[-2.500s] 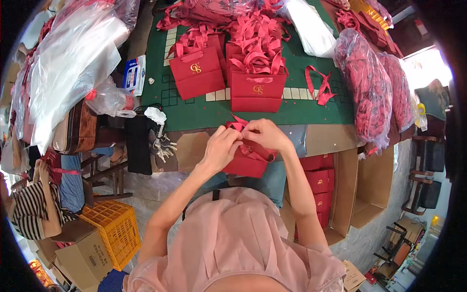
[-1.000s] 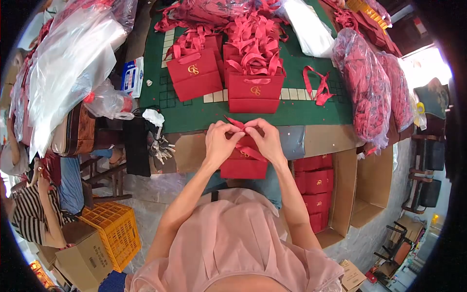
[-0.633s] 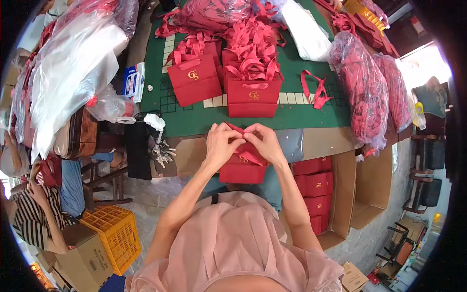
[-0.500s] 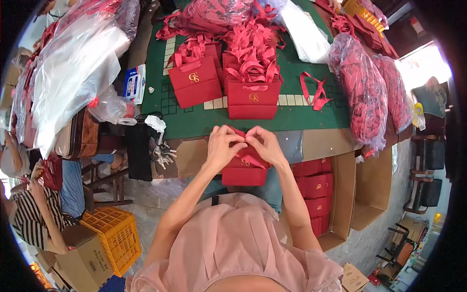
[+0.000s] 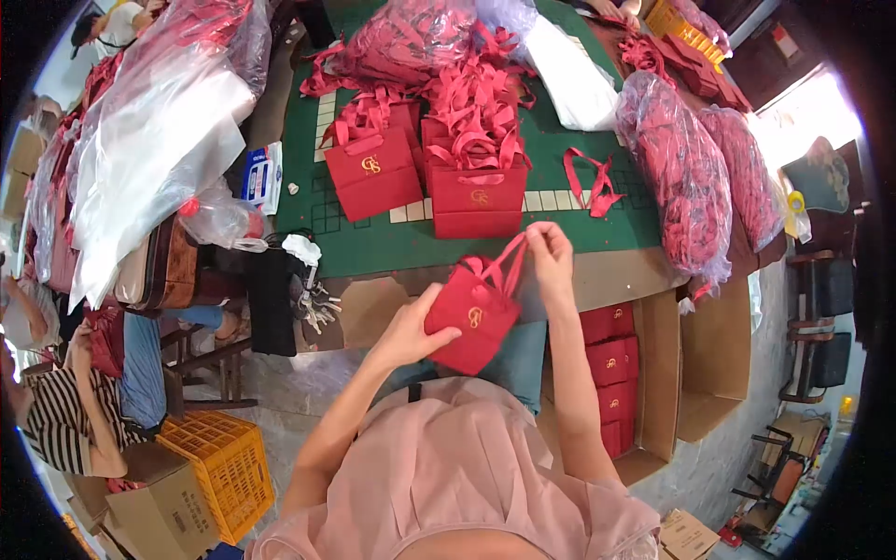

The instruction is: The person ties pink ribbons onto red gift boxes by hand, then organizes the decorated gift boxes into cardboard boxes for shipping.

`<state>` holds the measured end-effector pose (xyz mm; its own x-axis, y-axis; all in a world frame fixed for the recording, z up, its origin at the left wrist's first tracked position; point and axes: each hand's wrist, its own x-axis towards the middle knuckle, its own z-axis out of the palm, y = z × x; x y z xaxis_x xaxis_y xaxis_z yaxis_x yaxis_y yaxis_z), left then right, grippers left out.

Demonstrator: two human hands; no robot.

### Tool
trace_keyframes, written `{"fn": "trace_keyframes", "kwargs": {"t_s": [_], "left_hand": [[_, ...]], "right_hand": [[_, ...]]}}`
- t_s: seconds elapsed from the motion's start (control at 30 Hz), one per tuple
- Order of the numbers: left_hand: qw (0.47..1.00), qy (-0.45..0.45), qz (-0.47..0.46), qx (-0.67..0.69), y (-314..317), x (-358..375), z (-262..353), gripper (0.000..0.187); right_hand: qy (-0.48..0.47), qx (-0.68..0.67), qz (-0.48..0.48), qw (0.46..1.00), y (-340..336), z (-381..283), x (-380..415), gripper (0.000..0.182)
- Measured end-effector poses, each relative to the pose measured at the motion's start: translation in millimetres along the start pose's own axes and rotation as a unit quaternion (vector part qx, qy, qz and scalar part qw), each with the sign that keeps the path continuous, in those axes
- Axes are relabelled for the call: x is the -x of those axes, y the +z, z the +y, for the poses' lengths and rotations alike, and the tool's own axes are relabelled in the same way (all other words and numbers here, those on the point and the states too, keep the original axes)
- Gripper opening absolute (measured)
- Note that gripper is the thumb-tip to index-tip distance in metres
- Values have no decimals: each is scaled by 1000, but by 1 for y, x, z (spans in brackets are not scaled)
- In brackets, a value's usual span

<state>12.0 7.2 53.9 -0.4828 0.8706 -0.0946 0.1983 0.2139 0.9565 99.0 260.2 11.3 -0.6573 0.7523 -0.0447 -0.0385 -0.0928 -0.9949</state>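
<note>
**Gripping red bag [image 5: 467, 327] by side, pulling ribbon handle [image 5: 513, 264] taut**

Held in front of torso, over lap, just off near edge of green table [image 5: 597, 235]. Tilted, not upright. Marked with gold logo [image 5: 476, 317] on face toward camera.

Clamped at lower left side by left hand [image 5: 411, 331]: thumb laid across front, fingers mostly hidden behind. Pinched between thumb and fingertips of right hand [image 5: 549, 250]: ribbon handle, drawn up and right, away from bag mouth.

On table, just beyond right hand: row of finished-looking bags [image 5: 478, 207], topped by heap of ribbon loops [image 5: 471, 117]. Just left of row: separate bag [image 5: 373, 177], slightly turned. To right, lying on green: loose ribbon [image 5: 593, 185]. Farther right, near table edge: plastic-wrapped bundle [image 5: 677, 177]. Toward far side: white plastic sheets [image 5: 569, 79].

At left table edge: black pouch [image 5: 271, 303], with keys [image 5: 315, 303] just beside. Below table, to right: cardboard box [image 5: 659, 373], with stacked red bags [image 5: 613, 369] inside. On floor at left: orange crate [image 5: 219, 471], near seated person in striped top [image 5: 61, 420].
</note>
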Motion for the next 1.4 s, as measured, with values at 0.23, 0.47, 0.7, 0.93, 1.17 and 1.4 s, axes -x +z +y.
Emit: {"fn": "trace_keyframes", "kwargs": {"t_s": [0.23,0.47,0.7,0.93,1.17,1.4], "left_hand": [[1000,-4,21,14,-17,11,7,62],[945,93,294,106,-88,-33,9,53],[914,68,401,-15,-128,-98,-90,70],[875,43,458,-150,-107,-111,-107,121],[879,0,440,-183,-109,-154,-96,122],[885,-36,399,-238,-126,-193,-106,129]], "right_hand": [[6,4,0,1000,8,-21,2,18],[-176,259,15,950,17,8,52,14],[-242,374,-39,894,27,28,80,25],[-264,417,39,869,47,12,54,77],[-259,505,48,822,84,22,-9,89],[-229,518,49,823,84,21,-25,89]]}}
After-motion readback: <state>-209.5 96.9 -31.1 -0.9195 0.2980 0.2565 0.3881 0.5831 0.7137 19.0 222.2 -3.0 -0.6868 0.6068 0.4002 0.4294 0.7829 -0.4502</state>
